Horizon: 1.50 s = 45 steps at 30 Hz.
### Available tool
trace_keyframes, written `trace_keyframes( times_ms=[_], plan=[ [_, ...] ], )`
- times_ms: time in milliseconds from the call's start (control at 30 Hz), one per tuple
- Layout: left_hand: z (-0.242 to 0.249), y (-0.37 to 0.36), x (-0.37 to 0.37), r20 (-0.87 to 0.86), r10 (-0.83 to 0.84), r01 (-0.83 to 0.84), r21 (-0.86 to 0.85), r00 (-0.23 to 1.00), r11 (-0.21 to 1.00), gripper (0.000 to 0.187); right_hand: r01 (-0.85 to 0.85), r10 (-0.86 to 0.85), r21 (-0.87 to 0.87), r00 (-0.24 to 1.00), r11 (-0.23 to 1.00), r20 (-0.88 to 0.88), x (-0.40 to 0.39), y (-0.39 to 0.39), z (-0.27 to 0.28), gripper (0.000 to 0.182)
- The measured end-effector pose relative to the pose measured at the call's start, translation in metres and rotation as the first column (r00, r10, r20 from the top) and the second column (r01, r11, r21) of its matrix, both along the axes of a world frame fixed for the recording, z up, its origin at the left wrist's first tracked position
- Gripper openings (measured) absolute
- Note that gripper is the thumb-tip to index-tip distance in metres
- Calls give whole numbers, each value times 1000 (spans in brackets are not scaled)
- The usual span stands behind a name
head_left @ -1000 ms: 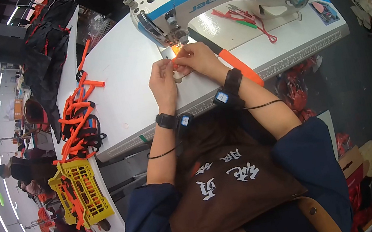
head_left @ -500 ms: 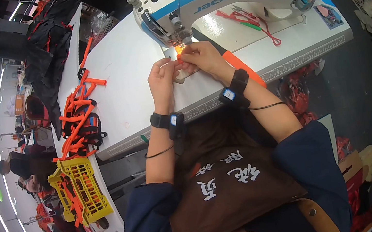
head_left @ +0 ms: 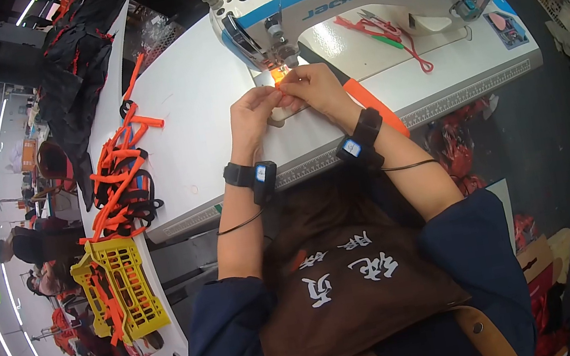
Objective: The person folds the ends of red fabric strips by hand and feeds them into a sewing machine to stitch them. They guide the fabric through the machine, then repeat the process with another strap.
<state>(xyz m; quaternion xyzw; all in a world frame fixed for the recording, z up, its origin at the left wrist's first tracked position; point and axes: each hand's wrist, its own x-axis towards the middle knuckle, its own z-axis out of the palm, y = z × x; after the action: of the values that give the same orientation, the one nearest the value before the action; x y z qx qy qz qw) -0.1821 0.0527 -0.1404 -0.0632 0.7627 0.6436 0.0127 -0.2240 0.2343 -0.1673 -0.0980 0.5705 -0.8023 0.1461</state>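
A white and blue sewing machine (head_left: 332,8) stands on the white table, its needle area lit. Just in front of the needle, my left hand (head_left: 257,111) and my right hand (head_left: 315,90) meet, fingertips pinched on a small orange piece (head_left: 279,86). Most of that piece is hidden by the fingers. Beside my right forearm, an orange strip (head_left: 375,108) lies across the table edge. Under the machine's arm are a red cord (head_left: 415,54) and small scissors (head_left: 369,16).
Orange and black straps (head_left: 120,175) lie heaped on the table's left side. Below them is a yellow basket (head_left: 139,289) holding orange strips. A measuring scale runs along the table's front edge (head_left: 437,96). People sit far left.
My left hand has shifted slightly right, its fingertips now closer to those of my right hand. My left wrist has turned a little. The view has moved slightly.
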Motion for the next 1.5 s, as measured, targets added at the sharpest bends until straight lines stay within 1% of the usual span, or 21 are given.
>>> trace_keyframes(
  times_ms=[133, 200, 300, 333, 400, 433, 500, 600, 633, 733, 833, 1033, 1100, 1133, 1200, 1233, 1300, 1333, 1367, 1467, 1500],
  plan=[
    [-3, 0, -2, -31, -1, 2, 18, 1000, 1000, 17, 19, -13, 100, 998, 995, -61, 4, 0, 3, 16],
    [-5, 4, -1, -72, 37, -43, -84, 997, 996, 15, 40, -18, 191, 993, 981, -115, 12, -2, 8, 16],
    [-4, 19, 3, -206, 117, -174, -284, 971, 943, 15, 204, -98, 322, 943, 925, -318, 19, -8, 8, 14],
    [-2, 23, 4, -263, 139, -229, -352, 955, 908, 16, 311, -127, 340, 875, 888, -468, 17, -11, 1, 14],
    [-1, 22, 5, -388, 41, -237, -473, 921, 849, 19, 518, -144, 318, 670, 794, -729, 12, -15, -13, 13],
    [0, 22, 5, -444, -15, -248, -528, 896, 812, 20, 511, -149, 321, 681, 797, -717, 11, -15, -15, 13],
    [2, 23, 6, -437, -23, -226, -510, 899, 830, 20, 497, -156, 326, 705, 804, -692, 12, -14, -12, 14],
    [7, 22, 7, -351, -26, -152, -470, 936, 869, 19, 180, -128, 259, 970, 949, -206, 20, -5, 8, 15],
    [8, 21, 5, -309, -26, -123, -450, 951, 884, 20, 184, -123, 271, 966, 945, -228, 19, -6, 7, 15],
    [1, 0, -8, -121, -59, 30, -227, 991, 973, 24, 201, -118, 297, 954, 934, -274, 17, -6, 5, 14],
    [5, -9, -10, -51, -123, 116, -117, 991, 986, 25, 203, -122, 294, 955, 934, -272, 18, -8, 5, 14],
    [9, -16, -19, -54, -220, 210, -156, 974, 965, 20, 207, -112, 318, 949, 925, -293, 17, -8, 5, 16],
    [10, -21, -23, -53, -219, 201, -240, 974, 950, 20, 202, -76, 375, 943, 905, -325, 19, -7, 8, 16],
    [11, -22, -24, -53, -219, 196, -281, 974, 940, 20, 292, -87, 403, 885, 867, -457, 18, -9, 4, 16],
    [19, -12, -17, -134, -193, 81, -580, 972, 811, 21, 473, -76, 410, 721, 779, -688, 18, -16, -9, 16],
    [23, -3, -12, -175, -192, 13, -704, 966, 710, 21, 498, -79, 426, 715, 755, -694, 17, -19, -13, 16],
    [17, 8, -6, -309, -171, -119, -731, 936, 672, 23, 541, -83, 457, 703, 706, -706, 17, -25, -14, 17],
    [15, 11, -4, -376, -164, -186, -735, 912, 651, 24, 514, -93, 448, 726, 732, -681, 17, -24, -12, 17],
    [6, 9, -7, -402, -165, -173, -679, 900, 714, 21, 489, -104, 438, 748, 755, -655, 17, -20, -10, 18],
    [2, 8, -5, -234, -41, -70, -448, 971, 891, 14, 403, -135, 426, 835, 810, -534, 16, -11, -7, 21],
    [0, 6, -5, -242, -43, -57, -390, 969, 919, 14, 371, -140, 421, 863, 828, -485, 17, -9, 0, 22]
  ],
)
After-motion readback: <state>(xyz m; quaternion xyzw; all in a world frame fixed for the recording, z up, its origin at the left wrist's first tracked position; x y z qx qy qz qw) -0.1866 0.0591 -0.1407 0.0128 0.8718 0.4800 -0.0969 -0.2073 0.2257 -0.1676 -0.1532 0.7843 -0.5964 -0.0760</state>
